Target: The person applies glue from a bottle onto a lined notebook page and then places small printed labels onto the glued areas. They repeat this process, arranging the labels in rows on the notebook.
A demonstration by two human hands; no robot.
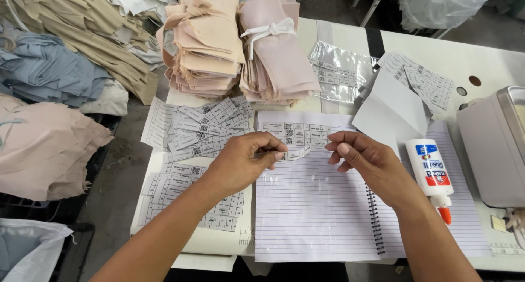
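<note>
Fingers (pixel 272 151) of the left hand (pixel 240 162) are pinched on one end of a small printed label strip (pixel 298 152); the right hand (pixel 363 159) pinches its other end, over the open spiral notebook (pixel 311 216). Left: loose cut label strips (pixel 208 130) in a pile. Behind: two tied fabric bundles (pixel 240 41). Centre-right: clear plastic bag (pixel 342 69) holding label sheets. Right: white glue bottle (pixel 432 175), orange cap, lying flat.

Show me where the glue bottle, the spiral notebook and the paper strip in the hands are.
glue bottle (pixel 430 170): head view, on the middle of its white body.
spiral notebook (pixel 311 216): head view, on the bare lined left page.
paper strip (pixel 298 153): head view, on its middle, between the two hands.
</note>
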